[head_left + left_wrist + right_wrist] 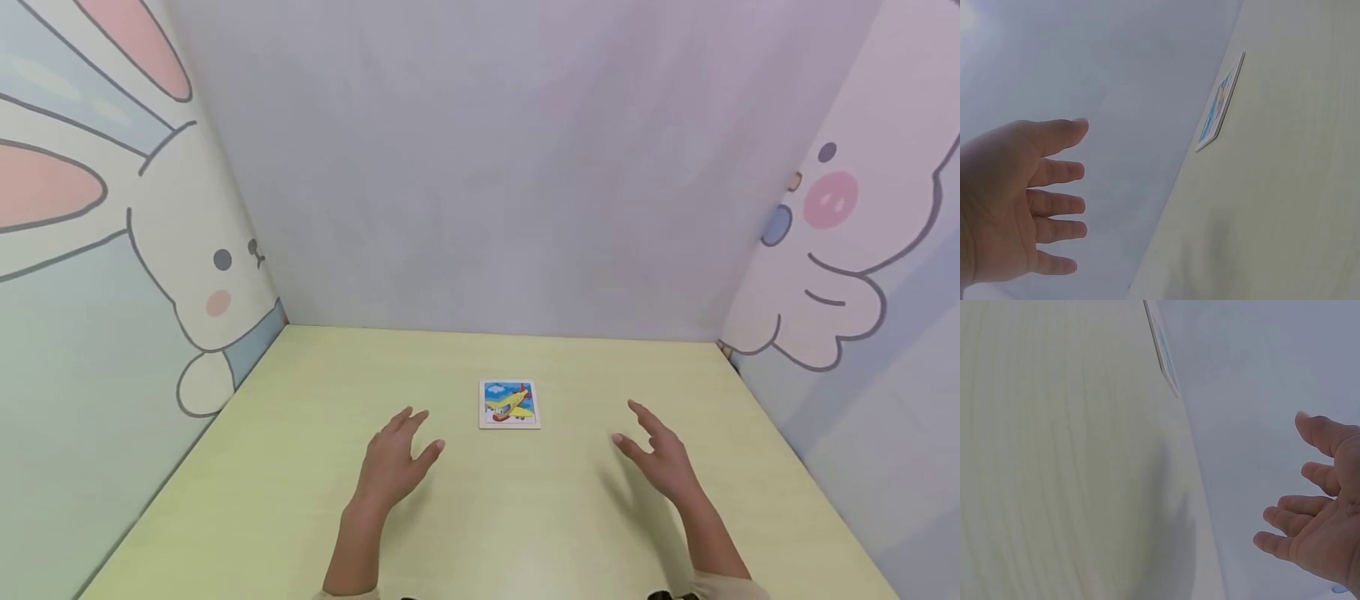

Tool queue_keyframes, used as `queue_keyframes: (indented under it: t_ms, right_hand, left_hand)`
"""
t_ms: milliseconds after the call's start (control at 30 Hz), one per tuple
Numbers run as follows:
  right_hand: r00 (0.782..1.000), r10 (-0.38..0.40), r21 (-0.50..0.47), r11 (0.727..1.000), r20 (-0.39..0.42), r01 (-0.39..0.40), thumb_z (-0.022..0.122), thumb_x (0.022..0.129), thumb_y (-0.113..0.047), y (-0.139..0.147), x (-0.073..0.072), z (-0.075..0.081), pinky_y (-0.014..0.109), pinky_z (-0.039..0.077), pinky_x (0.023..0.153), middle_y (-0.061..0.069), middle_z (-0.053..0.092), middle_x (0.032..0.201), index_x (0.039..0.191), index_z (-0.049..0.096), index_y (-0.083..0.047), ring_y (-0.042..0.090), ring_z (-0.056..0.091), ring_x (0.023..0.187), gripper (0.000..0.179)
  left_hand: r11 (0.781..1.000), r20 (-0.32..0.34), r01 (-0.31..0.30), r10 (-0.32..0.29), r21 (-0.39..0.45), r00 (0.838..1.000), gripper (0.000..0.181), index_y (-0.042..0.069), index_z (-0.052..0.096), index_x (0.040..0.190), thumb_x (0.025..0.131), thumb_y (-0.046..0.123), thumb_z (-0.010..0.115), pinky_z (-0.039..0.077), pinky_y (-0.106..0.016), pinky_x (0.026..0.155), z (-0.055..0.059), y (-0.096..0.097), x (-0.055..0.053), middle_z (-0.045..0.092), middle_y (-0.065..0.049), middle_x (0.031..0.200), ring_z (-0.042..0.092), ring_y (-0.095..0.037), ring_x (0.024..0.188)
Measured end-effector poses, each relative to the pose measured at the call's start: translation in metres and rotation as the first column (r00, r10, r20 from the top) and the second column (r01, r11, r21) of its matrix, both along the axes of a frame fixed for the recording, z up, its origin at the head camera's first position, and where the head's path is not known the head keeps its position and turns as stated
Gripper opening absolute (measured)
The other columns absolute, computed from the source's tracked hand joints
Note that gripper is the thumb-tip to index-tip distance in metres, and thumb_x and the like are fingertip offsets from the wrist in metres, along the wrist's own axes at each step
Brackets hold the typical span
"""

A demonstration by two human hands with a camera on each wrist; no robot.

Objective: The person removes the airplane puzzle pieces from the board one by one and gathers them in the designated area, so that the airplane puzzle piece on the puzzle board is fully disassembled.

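- A person's left hand [393,458] and right hand [663,458] hang over a pale yellow-green table [517,517], both empty, thumbs apart from the fingers, nothing pinched.
- Between the two hands and slightly ahead of them lies a small picture board [510,405], flat and face up, showing a yellow airplane on blue within a pale border. Neither hand touches it; the left thumb is the nearer to its edge.
- The left wrist view shows the left palm with fingers slightly parted; in the right wrist view the right hand's fingers are also extended, two of them close together.
- Beyond the board rises a plain grey wall [465,183]; a printed rabbit [198,275] faces in from the left hand's side.
- A clean hold, by this judgement, would bring both hands in level and low, fingertips meeting opposite edges of the thin board rather than its picture.
- Light, even pressure from each side should keep it from sliding or tipping. Whether the picture is made of loose pieces is too small to tell, so keeping the board flat looks the safer handling.
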State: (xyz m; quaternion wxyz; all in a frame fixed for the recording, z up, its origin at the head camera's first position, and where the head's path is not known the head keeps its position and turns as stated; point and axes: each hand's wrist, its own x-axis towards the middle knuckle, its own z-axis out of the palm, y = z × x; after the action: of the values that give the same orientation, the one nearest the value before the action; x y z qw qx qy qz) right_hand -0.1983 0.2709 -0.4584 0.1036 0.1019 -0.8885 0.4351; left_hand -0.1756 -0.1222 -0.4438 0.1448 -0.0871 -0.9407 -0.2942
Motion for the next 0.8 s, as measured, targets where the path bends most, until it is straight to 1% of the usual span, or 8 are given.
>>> queue_keyframes:
  t_ms: [233,367,467,567,700,800]
  right_hand:
    - [0.998,0.051,-0.075,0.996,0.039,-0.048,0.064,0.090,-0.022,-0.012,-0.007,-0.005,0.059,0.031,0.094,0.027,0.034,0.140,0.139,0.035,0.003,0.046,0.033,0.125,0.062]
    - [0.995,0.082,-0.107,0.991,0.056,-0.076,0.064,0.089,-0.023,-0.019,-0.015,-0.008,0.058,0.032,0.095,0.025,0.034,0.141,0.139,0.036,0.002,0.045,0.033,0.126,0.062]
    - [0.993,0.099,-0.126,0.988,0.057,-0.091,0.065,0.089,-0.022,-0.026,-0.022,-0.009,0.058,0.032,0.094,0.024,0.035,0.141,0.139,0.037,0.002,0.045,0.034,0.125,0.062]
    - [0.993,0.104,-0.151,0.984,0.056,-0.095,0.065,0.089,-0.021,-0.032,-0.030,-0.010,0.058,0.034,0.093,0.025,0.036,0.140,0.138,0.038,0.002,0.044,0.037,0.124,0.061]
    - [0.992,0.103,-0.194,0.977,0.074,-0.087,0.065,0.088,-0.020,-0.040,-0.038,-0.013,0.055,0.035,0.094,0.025,0.036,0.140,0.138,0.038,0.004,0.044,0.038,0.123,0.061]
    - [0.992,0.100,-0.227,0.971,0.081,-0.080,0.066,0.088,-0.020,-0.045,-0.045,-0.014,0.052,0.037,0.094,0.026,0.036,0.139,0.137,0.039,0.005,0.044,0.039,0.123,0.061]
  left_hand:
    - [0.999,0.012,0.043,-0.043,0.001,0.999,0.047,0.004,0.058,0.123,0.085,0.029,0.067,0.035,-0.057,0.092,-0.004,0.018,-0.007,0.051,-0.019,0.129,0.045,-0.035,0.121]
    - [0.997,0.035,0.072,-0.071,-0.004,0.997,0.046,0.005,0.058,0.123,0.086,0.029,0.066,0.037,-0.053,0.093,-0.006,0.031,-0.014,0.051,-0.019,0.129,0.046,-0.034,0.120]
    - [0.995,0.053,0.100,-0.100,0.005,0.994,0.045,0.005,0.058,0.123,0.086,0.028,0.066,0.038,-0.053,0.092,-0.009,0.040,-0.018,0.051,-0.019,0.129,0.047,-0.034,0.119]
    - [0.992,0.079,0.123,-0.124,0.010,0.989,0.045,0.004,0.058,0.123,0.086,0.028,0.066,0.038,-0.053,0.092,-0.011,0.049,-0.022,0.050,-0.019,0.130,0.046,-0.034,0.120]
    - [0.992,0.115,0.128,-0.128,0.000,0.985,0.045,0.006,0.057,0.125,0.087,0.030,0.064,0.037,-0.052,0.094,-0.014,0.058,-0.026,0.049,-0.016,0.133,0.044,-0.033,0.122]
    - [0.991,0.119,0.133,-0.132,-0.004,0.984,0.044,0.006,0.058,0.124,0.087,0.029,0.065,0.037,-0.053,0.094,-0.017,0.064,-0.030,0.049,-0.016,0.132,0.044,-0.033,0.122]
